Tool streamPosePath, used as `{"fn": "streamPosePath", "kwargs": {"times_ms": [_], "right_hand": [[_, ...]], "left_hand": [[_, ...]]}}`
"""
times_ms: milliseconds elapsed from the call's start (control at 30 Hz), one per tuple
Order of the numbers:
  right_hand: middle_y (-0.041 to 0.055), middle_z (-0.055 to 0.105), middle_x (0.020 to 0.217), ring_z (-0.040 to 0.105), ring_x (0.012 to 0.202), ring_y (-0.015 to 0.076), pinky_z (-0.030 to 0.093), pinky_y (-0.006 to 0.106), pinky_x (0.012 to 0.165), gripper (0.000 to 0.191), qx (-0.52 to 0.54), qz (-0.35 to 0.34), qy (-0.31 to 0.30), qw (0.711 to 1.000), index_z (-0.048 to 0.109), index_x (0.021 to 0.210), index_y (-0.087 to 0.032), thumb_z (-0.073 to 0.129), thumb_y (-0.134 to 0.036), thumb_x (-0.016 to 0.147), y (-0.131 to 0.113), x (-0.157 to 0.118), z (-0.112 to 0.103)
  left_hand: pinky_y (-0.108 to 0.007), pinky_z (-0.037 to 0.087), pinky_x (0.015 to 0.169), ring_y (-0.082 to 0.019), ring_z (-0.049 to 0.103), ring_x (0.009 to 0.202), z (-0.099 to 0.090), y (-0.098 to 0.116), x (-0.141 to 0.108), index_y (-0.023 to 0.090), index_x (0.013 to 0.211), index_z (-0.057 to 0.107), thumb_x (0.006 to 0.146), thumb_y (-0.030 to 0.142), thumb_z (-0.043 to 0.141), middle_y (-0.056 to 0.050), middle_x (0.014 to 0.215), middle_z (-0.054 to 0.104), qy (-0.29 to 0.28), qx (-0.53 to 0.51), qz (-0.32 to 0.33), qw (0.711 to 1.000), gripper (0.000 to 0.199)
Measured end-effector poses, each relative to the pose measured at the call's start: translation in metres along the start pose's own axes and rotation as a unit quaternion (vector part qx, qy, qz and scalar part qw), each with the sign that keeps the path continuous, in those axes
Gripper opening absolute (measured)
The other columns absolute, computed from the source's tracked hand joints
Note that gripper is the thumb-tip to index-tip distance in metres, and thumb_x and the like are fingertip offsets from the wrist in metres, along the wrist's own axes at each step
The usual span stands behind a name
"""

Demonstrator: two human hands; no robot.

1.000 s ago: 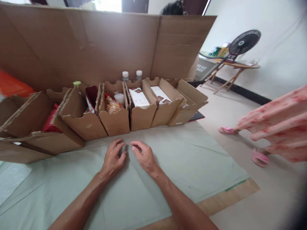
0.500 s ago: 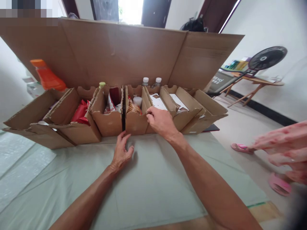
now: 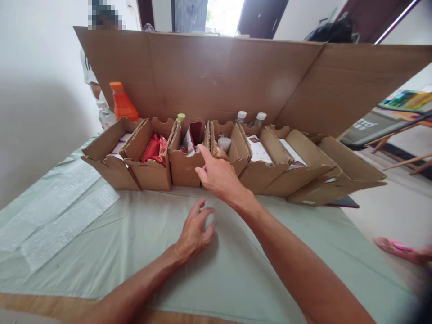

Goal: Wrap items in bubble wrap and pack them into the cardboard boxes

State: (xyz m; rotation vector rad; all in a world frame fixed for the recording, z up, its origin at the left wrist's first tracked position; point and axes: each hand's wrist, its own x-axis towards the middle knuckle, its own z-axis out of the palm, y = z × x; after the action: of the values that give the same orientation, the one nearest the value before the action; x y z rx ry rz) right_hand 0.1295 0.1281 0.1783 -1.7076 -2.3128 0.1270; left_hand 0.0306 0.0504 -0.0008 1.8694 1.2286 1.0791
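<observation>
My right hand [image 3: 219,175] hangs in front of the middle cardboard bins, its index finger stretched toward a bin [image 3: 185,168] with a silver and dark red packet [image 3: 191,140]. Its thumb is apart and it holds nothing. My left hand [image 3: 196,227] hovers over or rests on the green cloth [image 3: 236,270], fingers curved and apart, with nothing in it. Left of these, a bin [image 3: 153,173] contains red packets [image 3: 153,148]. To the right, a bin holds a white cup-like item [image 3: 224,144], and two more hold white sheets [image 3: 259,150].
A tall cardboard panel [image 3: 216,76] stands behind the bins. An orange bottle [image 3: 123,103] and white-capped bottles [image 3: 240,118] are behind them. Bubble wrap [image 3: 74,220] lies at the left. A person's foot in a pink sandal [image 3: 398,249] shows at the right.
The view has swung left. My right hand has let go of a bin's front edge and moved left, index finger out. My left hand has drawn back from the bins.
</observation>
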Motion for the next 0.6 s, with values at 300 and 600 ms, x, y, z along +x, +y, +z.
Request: {"fn": "streamPosePath", "kwargs": {"times_ms": [300, 600], "right_hand": [[0.0082, 0.078, 0.096, 0.073, 0.092, 0.0262, 0.044, 0.03, 0.073, 0.023, -0.017, 0.007, 0.017, 1.0, 0.07, 0.112, -0.021, 0.049, -0.022, 0.101, -0.006, -0.001, 0.015], [0.0029, 0.074, 0.078, 0.069, 0.066, 0.0163, 0.051, 0.026, 0.062, 0.023, 0.212, -0.191, 0.104, 0.953, 0.071, 0.1, -0.021, 0.048, -0.024, 0.099, -0.062, -0.164, 0.025]], "left_hand": [[-0.049, 0.058, 0.1, -0.03, 0.066, 0.124, -0.082, 0.0, -0.12, 0.025, 0.114, 0.072, 0.094, 0.029, 0.057, -0.013, 0.141, 0.062, 0.123, 0.036, -0.084, 0.988, 0.024], [-0.048, 0.057, 0.102, -0.033, 0.059, 0.132, -0.067, 0.013, -0.19, 0.03, 0.157, 0.034, 0.093, 0.036, 0.065, -0.015, 0.157, 0.046, 0.193, 0.023, -0.113, 0.974, 0.072]]}}
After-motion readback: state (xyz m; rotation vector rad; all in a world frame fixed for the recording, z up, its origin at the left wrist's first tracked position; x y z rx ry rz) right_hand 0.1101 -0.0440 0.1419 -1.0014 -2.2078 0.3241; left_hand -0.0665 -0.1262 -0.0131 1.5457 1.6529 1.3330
